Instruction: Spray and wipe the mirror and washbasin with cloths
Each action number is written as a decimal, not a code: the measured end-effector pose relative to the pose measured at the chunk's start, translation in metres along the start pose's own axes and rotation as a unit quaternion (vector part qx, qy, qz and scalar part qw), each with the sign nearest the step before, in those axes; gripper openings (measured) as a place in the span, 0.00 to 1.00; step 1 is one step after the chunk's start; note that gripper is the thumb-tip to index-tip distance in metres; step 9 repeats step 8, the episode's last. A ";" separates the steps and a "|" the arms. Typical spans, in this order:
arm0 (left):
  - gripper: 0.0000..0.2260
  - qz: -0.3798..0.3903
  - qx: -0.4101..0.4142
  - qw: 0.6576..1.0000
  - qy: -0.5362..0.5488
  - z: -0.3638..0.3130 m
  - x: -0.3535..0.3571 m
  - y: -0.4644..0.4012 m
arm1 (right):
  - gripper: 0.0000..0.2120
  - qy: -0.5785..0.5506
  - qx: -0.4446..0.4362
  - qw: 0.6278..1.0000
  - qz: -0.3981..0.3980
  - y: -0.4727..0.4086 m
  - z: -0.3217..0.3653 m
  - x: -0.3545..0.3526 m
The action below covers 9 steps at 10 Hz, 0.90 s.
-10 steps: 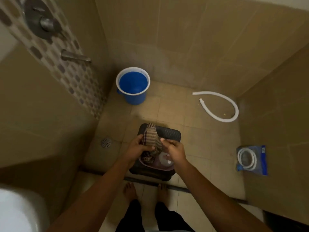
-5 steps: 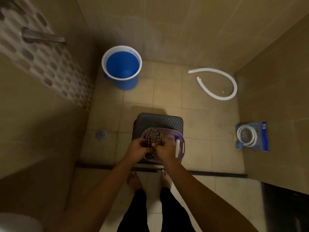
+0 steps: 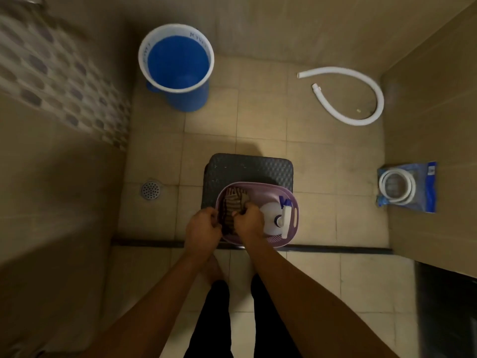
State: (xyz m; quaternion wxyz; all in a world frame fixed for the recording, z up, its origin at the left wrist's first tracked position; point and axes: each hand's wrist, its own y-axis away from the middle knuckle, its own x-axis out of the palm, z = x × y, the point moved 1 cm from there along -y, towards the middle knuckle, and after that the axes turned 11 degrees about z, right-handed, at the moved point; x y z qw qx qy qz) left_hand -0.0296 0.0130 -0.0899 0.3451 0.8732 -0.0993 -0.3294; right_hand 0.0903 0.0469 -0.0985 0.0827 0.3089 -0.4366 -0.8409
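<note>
Gripping the striped cloth point(image 3: 232, 205), both hands' fingers point(image 3: 242, 211) hide its lower part over the basket point(image 3: 291, 200).

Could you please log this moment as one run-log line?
left hand: grips striped cloth | right hand: grips cloth | cloth: over purple basket on dark stool | spray bottle: in basket, untouched

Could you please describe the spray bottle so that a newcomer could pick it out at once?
Find the dark stool mid-floor; a lilac basket sits on it. The spray bottle lies in its right half, white with a blue nozzle, beside the striped cloth.
</note>
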 end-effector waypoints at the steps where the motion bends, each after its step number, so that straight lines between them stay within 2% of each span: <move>1: 0.08 0.002 0.012 1.000 -0.008 0.008 0.004 -0.003 | 0.13 0.037 -0.006 0.999 0.000 -0.008 -0.005 0.003; 4: 0.10 0.006 0.053 0.998 -0.025 0.009 0.003 -0.002 | 0.11 0.133 0.021 0.991 -0.015 -0.013 -0.004 0.003; 5: 0.09 0.025 0.056 0.997 -0.047 0.003 -0.002 0.008 | 0.11 0.162 -0.013 0.987 -0.004 0.002 -0.001 -0.008; 6: 0.09 0.028 0.069 0.994 -0.080 0.000 -0.006 0.018 | 0.16 0.210 -0.069 0.975 0.008 0.026 0.001 -0.024; 7: 0.18 0.019 0.096 0.987 -0.129 -0.006 -0.009 0.034 | 0.23 0.247 -0.173 0.953 0.020 0.050 0.002 -0.039; 8: 0.29 -0.024 0.099 0.972 -0.214 -0.015 -0.004 0.052 | 0.29 0.327 -0.262 0.908 0.004 0.064 -0.009 -0.054; 9: 0.29 -0.024 0.099 0.972 -0.214 -0.015 -0.004 0.052 | 0.29 0.327 -0.262 0.908 0.004 0.064 -0.009 -0.054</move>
